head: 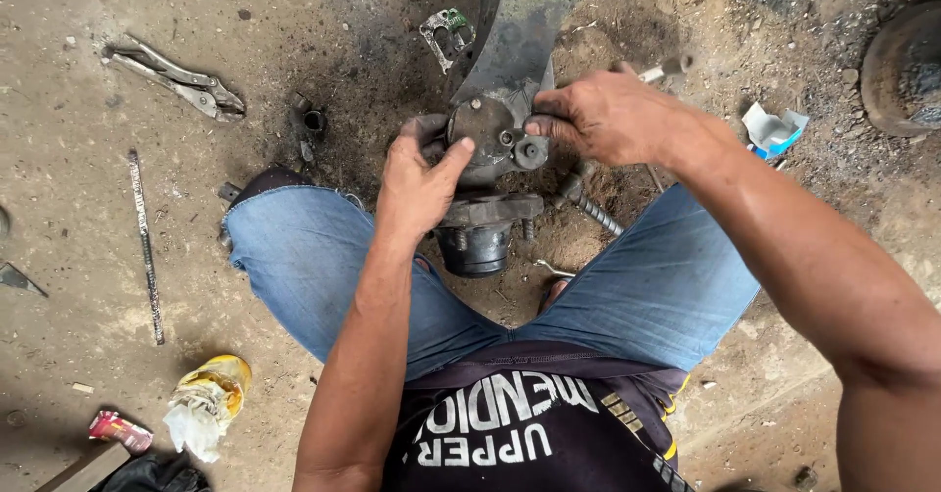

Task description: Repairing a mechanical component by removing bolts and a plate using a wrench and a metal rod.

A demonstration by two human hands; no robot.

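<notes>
- The left hand (420, 173) reaches forward from a straight, lowered forearm between the knees; its palm lies on the left flank of a greasy metal hub assembly (487, 149), thumb stretched across the round face, the other fingers curled over the far edge.
- The right hand (610, 115) comes in from the right with the elbow bent and the wrist turned inward; its fingertips pinch together on a small round fitting (530, 152) at the hub's right side.
- The hub assembly stands on the dirt floor (323, 51) between the person's legs in blue jeans (304, 257), with a dark cylindrical cup (474, 249) below it and a dark curved metal panel (524, 22) rising behind.
- A threaded bolt (591, 210) lies just right of the hub.
- A yellow tin (218, 384) lies tipped on the floor at lower left, a pale crumpled rag (193, 428) spilling from its mouth.
- Locking pliers (176, 78) rest well apart at upper left; a thin metal strip (145, 247) lies below them.
- A small crumpled white and blue carton (772, 129) sits to the right; what it holds cannot be told.
</notes>
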